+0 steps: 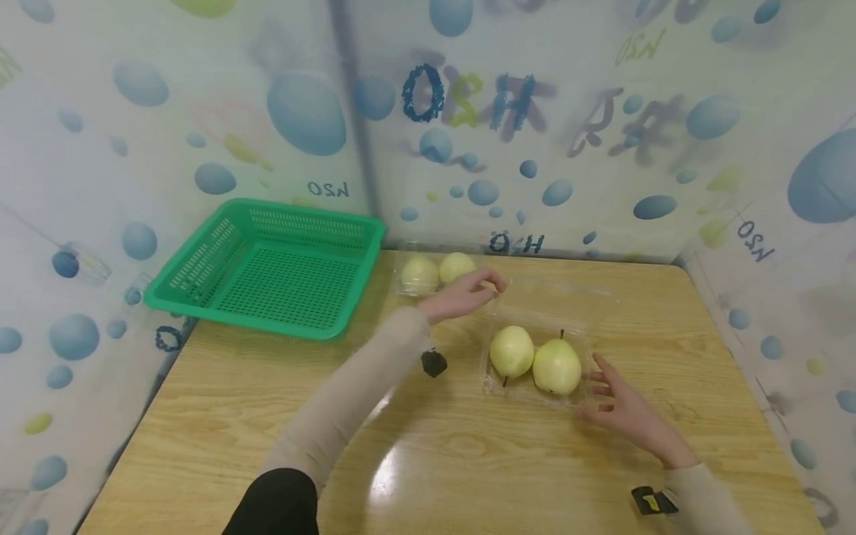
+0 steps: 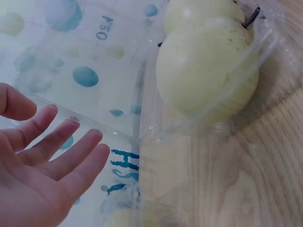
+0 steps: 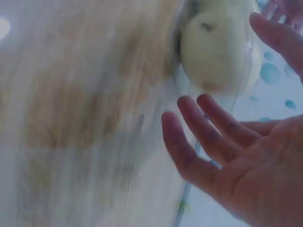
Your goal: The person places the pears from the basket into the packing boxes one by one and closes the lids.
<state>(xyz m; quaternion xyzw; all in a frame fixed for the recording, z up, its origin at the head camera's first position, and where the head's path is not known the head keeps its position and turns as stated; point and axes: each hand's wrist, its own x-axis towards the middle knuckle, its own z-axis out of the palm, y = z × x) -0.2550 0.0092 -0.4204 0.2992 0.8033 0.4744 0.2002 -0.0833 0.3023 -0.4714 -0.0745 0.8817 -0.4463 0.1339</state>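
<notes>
Both hands' grips apart beside clear plastic tray (image 1: pixel 496 375) holding smooth round pears (image 1: pixel 533 360).

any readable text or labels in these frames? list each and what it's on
"OSH", mirrored, in blue: patterned wall sheet, low behind the table.
"OSN", mirrored, small: same sheet, by the green basket, also far right and top.
Large smeared letters higher on the sheet: too blurred.
Clear pear container, tags on both wrists: nothing legible.

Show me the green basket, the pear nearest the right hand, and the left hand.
green basket (image 1: pixel 200 297), head view, near rim.
pear (image 1: pixel 556 366), head view, middle of fruit.
left hand (image 1: pixel 461 293), head view, back of hand.
</notes>
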